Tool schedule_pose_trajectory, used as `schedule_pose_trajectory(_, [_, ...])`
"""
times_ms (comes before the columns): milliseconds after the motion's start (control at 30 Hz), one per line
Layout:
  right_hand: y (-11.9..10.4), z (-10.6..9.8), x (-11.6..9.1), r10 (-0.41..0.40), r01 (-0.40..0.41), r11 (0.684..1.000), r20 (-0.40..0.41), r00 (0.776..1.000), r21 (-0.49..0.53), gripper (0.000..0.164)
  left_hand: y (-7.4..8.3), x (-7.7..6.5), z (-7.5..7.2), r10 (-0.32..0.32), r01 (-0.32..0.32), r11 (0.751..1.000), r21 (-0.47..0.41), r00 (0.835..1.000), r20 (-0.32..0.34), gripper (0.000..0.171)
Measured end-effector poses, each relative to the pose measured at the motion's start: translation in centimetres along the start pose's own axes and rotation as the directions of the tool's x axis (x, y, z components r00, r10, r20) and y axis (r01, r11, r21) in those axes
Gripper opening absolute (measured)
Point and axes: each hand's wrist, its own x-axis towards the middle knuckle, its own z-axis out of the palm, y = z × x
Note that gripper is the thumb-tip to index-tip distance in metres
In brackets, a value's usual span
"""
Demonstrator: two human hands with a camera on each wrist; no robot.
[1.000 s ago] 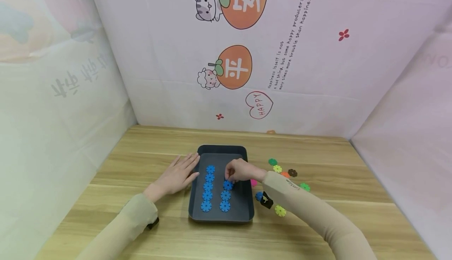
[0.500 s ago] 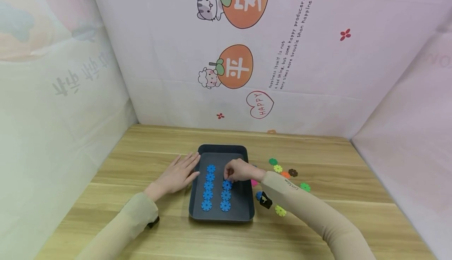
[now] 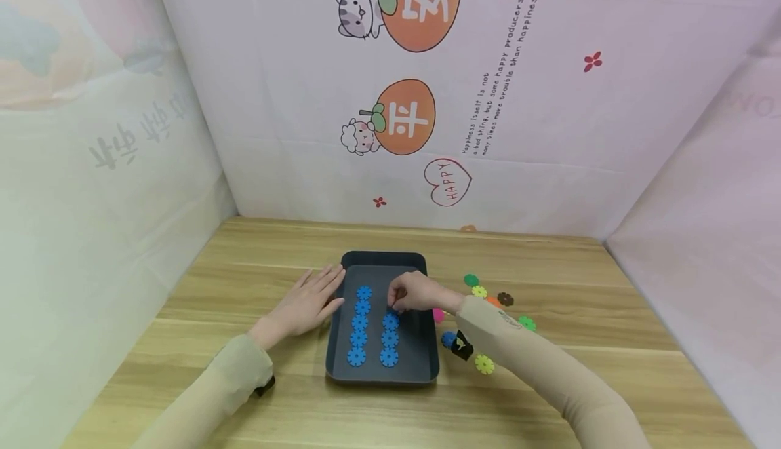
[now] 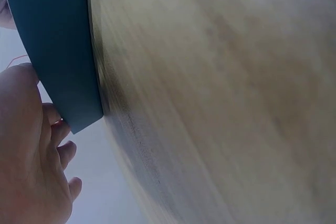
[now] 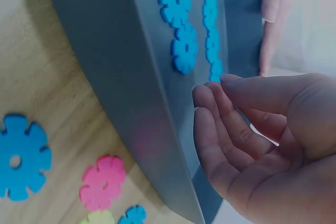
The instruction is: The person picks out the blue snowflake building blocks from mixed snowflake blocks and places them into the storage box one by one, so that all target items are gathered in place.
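A dark grey rectangular tray (image 3: 415,361) holds two rows of blue flower-shaped plastic discs. The left row (image 3: 358,321) has several discs laid edge to edge; the right row (image 3: 389,338) has three. My left hand (image 3: 308,302) lies flat with its fingertips on the tray's left rim, also seen beside the tray wall (image 4: 55,35) in the left wrist view. Over the right part of the tray is my right hand (image 3: 417,293), fingers loosely bent. In the right wrist view its fingertips (image 5: 202,95) hold nothing and stand just off the end disc (image 5: 185,48).
Right of the tray, loose flower discs lie on the wooden table (image 3: 567,286): a pink one (image 5: 103,183), a blue one (image 3: 448,339), a yellow one (image 3: 485,364), a brown one (image 3: 505,298) and others. The right sleeve passes over some. A printed white cloth (image 3: 518,184) hangs behind.
The top disc of the right row has shifted slightly left into line with the two below it. My right fingertips have come off it. The left hand stays put.
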Motion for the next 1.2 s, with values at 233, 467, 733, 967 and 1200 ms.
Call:
schedule_pose_trajectory(233, [0.8, -1.6, -2.0, -0.039, 0.039, 0.999, -0.029, 0.999, 0.016, 0.004, 0.2, 0.1, -0.1, 0.005, -0.006, 1.000, -0.010, 1.000, -0.019, 0.063])
schedule_pose_trajectory(467, [2.2, -2.7, -4.7, -0.054, 0.054, 0.999, -0.100, 0.993, 0.001, 0.006, 0.1, 0.1, 0.0, 0.005, -0.005, 1.000, -0.002, 1.000, -0.022, 0.064])
schedule_pose_trajectory(733, [3.9, -2.7, -7.6, -0.001, 0.007, 0.999, -0.130, 0.992, 0.048, 0.004, 0.1, -0.1, 0.0, 0.001, -0.001, 1.000, -0.004, 1.000, -0.018, 0.064])
schedule_pose_trajectory(967, [5.3, -1.0, -8.9, 0.039, -0.034, 0.998, -0.101, 0.994, 0.049, 0.002, 0.1, -0.1, 0.1, -0.002, 0.002, 1.000, -0.003, 1.000, -0.013, 0.064])
schedule_pose_trajectory(1200, [6.0, 0.3, -9.6, 0.098, -0.091, 0.990, -0.058, 0.994, 0.104, 0.011, 0.2, 0.0, 0.0, -0.004, 0.004, 1.000, 0.003, 1.000, -0.014, 0.064])
